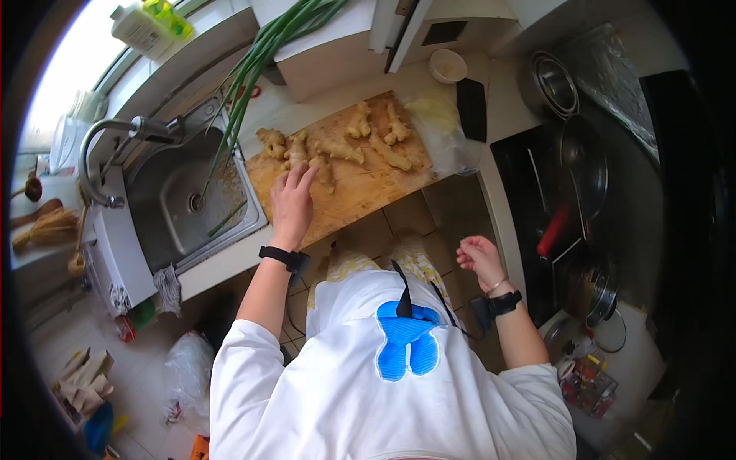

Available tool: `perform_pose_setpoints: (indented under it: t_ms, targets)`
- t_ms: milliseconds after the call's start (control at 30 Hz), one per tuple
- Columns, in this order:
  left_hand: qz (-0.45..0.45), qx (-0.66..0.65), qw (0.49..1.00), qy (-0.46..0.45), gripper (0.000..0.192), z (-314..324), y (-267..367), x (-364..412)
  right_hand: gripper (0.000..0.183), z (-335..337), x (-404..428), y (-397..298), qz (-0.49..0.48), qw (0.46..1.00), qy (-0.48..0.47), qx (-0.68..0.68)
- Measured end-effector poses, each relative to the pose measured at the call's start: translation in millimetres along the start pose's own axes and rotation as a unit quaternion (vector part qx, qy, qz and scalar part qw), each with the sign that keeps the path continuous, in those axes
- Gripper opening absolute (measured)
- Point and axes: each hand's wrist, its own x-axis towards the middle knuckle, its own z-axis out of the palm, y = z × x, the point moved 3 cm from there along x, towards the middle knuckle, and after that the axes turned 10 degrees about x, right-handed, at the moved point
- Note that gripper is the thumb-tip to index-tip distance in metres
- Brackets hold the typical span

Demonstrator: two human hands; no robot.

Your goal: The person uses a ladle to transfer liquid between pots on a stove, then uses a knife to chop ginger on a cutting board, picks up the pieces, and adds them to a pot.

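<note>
Several knobbly ginger roots lie on a wooden cutting board (351,201). My left hand (292,204) reaches over the board's left part, fingertips at a ginger root (296,150); its fingers hide whether they grip it. Right beside them lies another ginger root (323,172). Farther right are a ginger root (339,150) and a ginger root (390,154). My right hand (480,261) hangs off the counter, near the cooktop's left side, with fingers curled. A thin dark line shows at its fingertips, too small to identify.
Left of the board is a steel sink (172,241) with a faucet (92,155); long scallions (241,98) hang over it. To the right are a plastic bag (440,135), a white bowl (448,66) and a black cooktop (517,172) bearing a pan with a red handle (554,230).
</note>
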Motion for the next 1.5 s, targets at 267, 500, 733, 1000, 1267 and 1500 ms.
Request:
perform_pose_setpoints:
  t_ms: [267,500,733,1000,1267,1500]
  targets:
    - [0.064,0.108,0.991,-0.041,0.045,33.8,-11.7,35.0,0.009,-4.9,162.8,-102.2,-0.335,0.871,0.214,-0.287]
    - [0.066,0.117,0.988,-0.072,0.046,35.5,-11.5,52.9,0.025,-29.9,276.3,-110.2,-0.229,0.890,0.146,-0.367]
    - [0.029,0.103,0.991,-0.077,0.044,20.9,1.6,41.0,0.044,-0.7,279.9,-120.8,-0.150,0.856,0.102,-0.485]
    - [-0.185,-0.078,0.979,-0.030,0.041,-15.3,26.8,-8.0,0.053,3.9,264.6,-128.5,-0.162,0.859,0.092,-0.477]
    - [-0.209,-0.131,0.968,0.053,0.044,-36.9,14.3,-33.1,0.053,4.0,272.2,-125.6,-0.157,0.845,0.122,-0.497]
    - [-0.185,-0.192,0.960,0.085,0.046,-53.0,-39.3,-44.8,0.033,-65.9,307.8,-112.8,-0.221,0.854,0.115,-0.457]
